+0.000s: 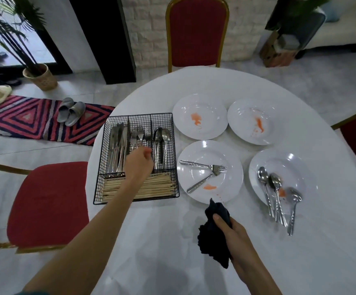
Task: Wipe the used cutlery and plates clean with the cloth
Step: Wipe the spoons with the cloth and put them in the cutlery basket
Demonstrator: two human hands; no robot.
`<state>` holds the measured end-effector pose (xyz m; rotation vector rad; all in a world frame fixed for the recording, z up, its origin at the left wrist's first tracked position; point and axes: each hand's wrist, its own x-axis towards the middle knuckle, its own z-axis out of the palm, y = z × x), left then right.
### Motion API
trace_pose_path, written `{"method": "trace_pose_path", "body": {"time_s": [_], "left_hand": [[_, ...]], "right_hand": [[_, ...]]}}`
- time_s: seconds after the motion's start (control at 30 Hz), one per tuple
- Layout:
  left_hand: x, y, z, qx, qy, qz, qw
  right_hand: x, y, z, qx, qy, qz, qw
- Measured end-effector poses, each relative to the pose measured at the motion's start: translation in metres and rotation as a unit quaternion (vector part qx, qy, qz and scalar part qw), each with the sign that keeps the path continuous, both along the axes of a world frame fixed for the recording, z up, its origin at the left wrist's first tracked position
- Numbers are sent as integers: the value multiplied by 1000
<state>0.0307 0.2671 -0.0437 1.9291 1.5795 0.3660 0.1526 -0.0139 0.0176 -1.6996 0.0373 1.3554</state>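
Two forks [202, 166] lie crossed, handles leftward, just above the right hand [236, 233] clutching the cloth [211, 241]; the left hand [138, 162], curled over the basket [102, 156], is farther, grasp unclear.

Your left hand [140, 161] and right hand [230, 233] are bare. Your left forearm [92, 226] and right forearm [255, 271] are uncovered along their full visible length. One garment noted: a sliver of teal sleeve [31, 293] at the bottom edge, left arm. Cut and fabric cannot be determined.
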Motion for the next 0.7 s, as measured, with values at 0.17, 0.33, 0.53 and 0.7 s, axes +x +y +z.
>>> {"method": "trace_pose_path", "body": {"time_s": [0.17,0.33,0.53,0.7], "left_hand": [[51,-68,-4,27,-36,-160,986],[94,-115,-16,-27,164,-298,940],[106,-145,-15,-26,235,-269,934],[98,-176,11,-165,126,-221,953]], "right_hand": [[2,-21,2,2,1,-17,1000],[7,-50,7,10,-2,-43,999],[22,-99,18,37,-2,-99,994],[35,-125,21,69,-7,-125,990]]}}
